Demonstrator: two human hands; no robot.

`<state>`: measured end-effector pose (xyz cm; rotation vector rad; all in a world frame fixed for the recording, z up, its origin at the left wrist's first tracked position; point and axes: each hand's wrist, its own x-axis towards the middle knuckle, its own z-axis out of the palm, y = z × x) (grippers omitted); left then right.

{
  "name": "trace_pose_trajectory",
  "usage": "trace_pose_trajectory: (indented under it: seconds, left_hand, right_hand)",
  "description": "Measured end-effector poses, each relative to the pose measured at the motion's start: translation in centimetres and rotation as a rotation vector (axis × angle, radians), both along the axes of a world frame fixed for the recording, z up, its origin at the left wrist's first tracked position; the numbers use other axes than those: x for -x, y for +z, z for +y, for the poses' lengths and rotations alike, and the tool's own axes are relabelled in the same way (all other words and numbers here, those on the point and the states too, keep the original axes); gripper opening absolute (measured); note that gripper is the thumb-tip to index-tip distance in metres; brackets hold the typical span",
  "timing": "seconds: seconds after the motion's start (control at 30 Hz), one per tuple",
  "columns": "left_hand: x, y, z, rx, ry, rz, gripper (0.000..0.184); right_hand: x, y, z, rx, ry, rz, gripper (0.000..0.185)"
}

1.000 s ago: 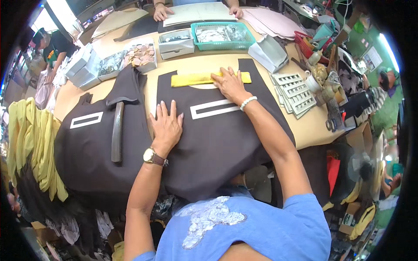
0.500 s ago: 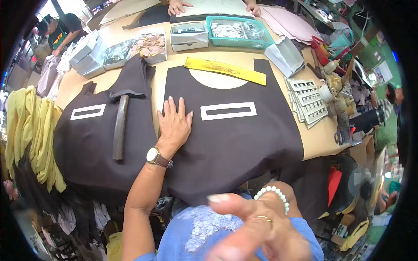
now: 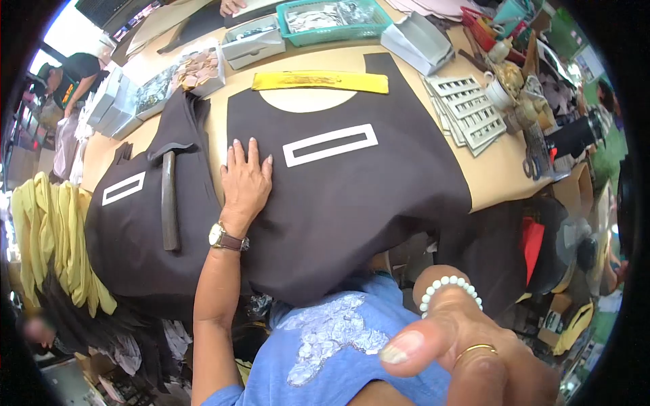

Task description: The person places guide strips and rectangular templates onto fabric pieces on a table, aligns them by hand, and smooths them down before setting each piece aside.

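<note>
Fingers (image 3: 253, 155) of left hand (image 3: 245, 186) straight, slightly parted, gripping nothing, flat on dark cloth (image 3: 352, 196) at its left edge; yellow strip (image 3: 321, 81) across far curved cutout; white rectangular frame (image 3: 332, 153) nearer; right hand (image 3: 474, 345) near right, thumb out, other fingers partly hidden, can't tell grip.

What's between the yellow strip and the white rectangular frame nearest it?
In the head view, from the yellow strip to the white frame: bare tan tabletop first, then dark cloth, starting at its curved edge.
</note>
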<state>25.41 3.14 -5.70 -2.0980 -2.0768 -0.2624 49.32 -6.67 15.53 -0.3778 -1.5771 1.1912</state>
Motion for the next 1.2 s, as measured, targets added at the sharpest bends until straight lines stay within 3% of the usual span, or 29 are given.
trace_pose_trajectory:
  seconds: [0.13, 0.2, 0.27, 0.33, 0.37, 0.43, 0.5, 0.53, 0.6, 0.67, 0.7, 0.73, 0.8, 0.87, 1.0, 1.07, 1.13, 1.2]
  left_hand:
    - [0.4, 1.0, -0.1, 0.048, -0.045, -0.037, 0.053]
    - [1.2, 2.1, -0.3, 0.110, -0.096, -0.096, 0.060]
    - [0.5, 4.0, -1.3, 0.140, 0.015, 0.102, 0.062]
    - [0.8, 3.9, -2.0, 0.153, 0.062, 0.188, 0.059]
    - [1.1, 3.7, -2.2, 0.160, 0.092, 0.230, 0.057]
    - [0.7, 2.9, -3.0, 0.148, 0.057, 0.194, 0.052]
    - [-0.3, 2.1, -4.1, 0.083, 0.005, 0.111, 0.038]
    - [-1.0, 2.0, -4.6, -0.100, -0.074, 0.029, 0.034]
    - [-2.9, 2.5, -6.4, 0.029, -0.084, -0.318, 0.031]
    - [-4.6, 1.2, -8.9, -0.157, -0.201, -0.553, 0.036]
    - [-5.6, 1.8, -10.2, -0.191, -0.157, -0.670, 0.037]
    - [-6.4, 4.2, -11.7, -0.072, -0.066, -0.960, 0.037]
    - [-5.9, 7.1, -14.3, -0.156, -0.013, -1.253, 0.036]
    - [-2.9, 12.6, -17.5, -0.250, 0.069, -1.309, 0.039]
    - [4.5, 19.4, -26.2, -0.951, 0.337, -1.073, 0.052]
    - [6.7, 22.4, -30.3, -1.233, 0.311, -0.993, 0.054]
    - [12.1, 25.7, -36.7, -1.165, 0.207, -0.888, 0.053]
    - [17.2, 30.2, -42.0, -1.012, 0.367, -0.101, 0.047]
  right_hand:
    - [-3.1, -1.8, 7.2, -0.204, -0.195, -0.309, 0.037]
    - [-4.8, -4.9, 12.4, -0.209, -0.445, -0.653, 0.043]
    - [-7.1, -10.5, 17.2, -0.158, -0.751, -1.173, 0.049]
    - [-9.0, -17.0, 19.7, -0.153, -1.064, -1.497, 0.051]
    - [-9.8, -19.4, 20.2, -0.125, -1.062, -1.481, 0.053]
    - [-9.6, -20.7, 18.8, -0.353, -1.178, -1.507, 0.036]
    - [-9.6, -20.2, 16.7, -0.283, -1.070, -1.411, 0.032]
    - [-9.6, -19.6, 15.5, -0.250, -1.015, -1.362, 0.030]
    - [-10.3, -18.8, 12.4, -0.028, -0.858, -1.210, 0.026]
    - [-10.8, -16.7, 9.5, 0.226, -0.793, -1.139, 0.023]
    - [-12.2, -17.1, 8.8, 0.210, -0.720, -1.002, 0.022]
    - [-13.6, -17.3, 8.4, 0.201, -0.646, -0.869, 0.022]
    - [-14.3, -15.2, 7.3, 0.104, -0.586, -0.755, 0.040]
    - [-10.0, -8.6, 4.5, 0.314, -0.251, -0.304, 0.065]
    - [-3.7, -4.0, 3.4, 0.135, 0.067, -0.067, 0.086]
    - [0.4, -2.1, 3.9, -0.038, 0.294, -0.139, 0.082]
    - [4.7, -0.1, 4.2, -0.309, 0.496, -0.189, 0.075]
    - [8.6, 2.4, 3.8, -0.469, 0.637, -0.143, 0.064]
